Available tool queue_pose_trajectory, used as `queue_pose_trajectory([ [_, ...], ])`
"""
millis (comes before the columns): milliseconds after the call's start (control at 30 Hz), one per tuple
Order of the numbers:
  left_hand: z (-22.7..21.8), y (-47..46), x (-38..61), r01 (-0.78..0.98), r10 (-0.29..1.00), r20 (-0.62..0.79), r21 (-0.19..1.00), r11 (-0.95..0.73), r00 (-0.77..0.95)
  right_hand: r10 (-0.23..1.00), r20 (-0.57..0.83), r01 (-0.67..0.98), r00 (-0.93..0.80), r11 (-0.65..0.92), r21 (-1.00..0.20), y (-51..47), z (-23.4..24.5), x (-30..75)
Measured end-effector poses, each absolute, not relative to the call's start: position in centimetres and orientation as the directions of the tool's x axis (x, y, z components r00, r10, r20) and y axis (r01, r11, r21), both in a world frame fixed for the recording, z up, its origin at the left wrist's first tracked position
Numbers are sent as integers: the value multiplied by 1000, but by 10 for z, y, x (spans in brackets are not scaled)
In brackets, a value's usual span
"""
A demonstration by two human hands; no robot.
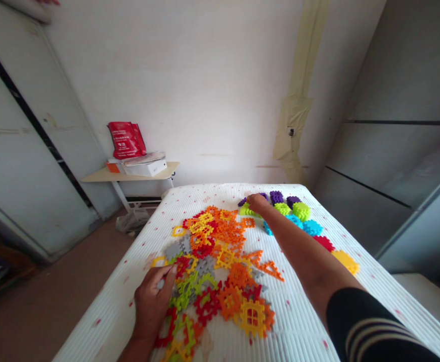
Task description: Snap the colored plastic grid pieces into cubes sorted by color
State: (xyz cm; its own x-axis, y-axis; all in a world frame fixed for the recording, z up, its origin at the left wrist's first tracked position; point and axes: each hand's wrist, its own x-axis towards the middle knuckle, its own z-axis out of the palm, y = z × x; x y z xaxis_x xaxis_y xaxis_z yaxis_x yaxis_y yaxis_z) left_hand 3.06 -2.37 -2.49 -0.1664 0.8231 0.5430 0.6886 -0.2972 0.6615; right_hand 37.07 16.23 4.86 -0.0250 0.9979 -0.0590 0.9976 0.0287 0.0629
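My left hand (152,296) is at the near left edge of a loose heap of interlocking plastic tiles (204,284), with thumb and fingers closed together. A red tile (182,266) lies right by its fingertips; whether anything is pinched there is hidden. Farther off, my right hand (257,203) reaches to the back of the bed-like surface, fingers closed on a purple interlocking tile (242,202) that sticks out at their left. Flat green tiles (248,210) lie just below this hand. The heap mixes red, orange, yellow, grey and green pieces, some with window shapes.
Stacks sorted by colour stand on the right: purple (276,196), green (301,211), blue (312,228), red (324,243) and yellow (345,262). A white ribbed cover (302,322) lies beneath everything. Behind left, a small table (172,170) carries a red bag (125,141) and boxes.
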Motion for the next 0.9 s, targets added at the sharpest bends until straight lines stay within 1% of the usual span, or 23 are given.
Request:
queue_pose_trajectory([
  [167, -26, -23, 31, 695, 802, 580, 635, -337, -141, 999, -45, 998, -21, 24, 63, 156, 49, 368],
  [233, -26, -23, 31, 702, 789, 607, 600, -382, -89, 999, -25, 998, -29, 31, 51, 152, 51, 366],
  [300, -25, -23, 31, 704, 778, 628, 553, -445, -2, 999, 4, 998, -45, 45, 33, 148, 56, 364],
  [400, -24, -24, 33, 696, 761, 635, 488, -527, 131, 993, 66, 995, -95, 96, -5, 137, 66, 355],
  [500, -24, -23, 34, 703, 755, 630, 455, -546, 179, 973, 117, 977, -197, 205, -56, 115, 73, 335],
  [633, -27, -22, 35, 717, 750, 630, 426, -551, 202, 915, 79, 905, -396, 404, -132, 62, 67, 294],
  [667, -27, -22, 35, 720, 748, 631, 420, -553, 207, 872, 54, 856, -486, 487, -171, 47, 62, 283],
  [700, -27, -22, 35, 722, 746, 632, 415, -554, 210, 844, 31, 825, -536, 531, -196, 33, 57, 272],
  [767, -27, -22, 35, 727, 745, 632, 406, -553, 213, 824, 5, 807, -566, 556, -199, 9, 46, 254],
  [900, -26, -22, 35, 737, 745, 632, 396, -548, 215, 836, -28, 831, -548, 540, -133, -16, 34, 232],
])
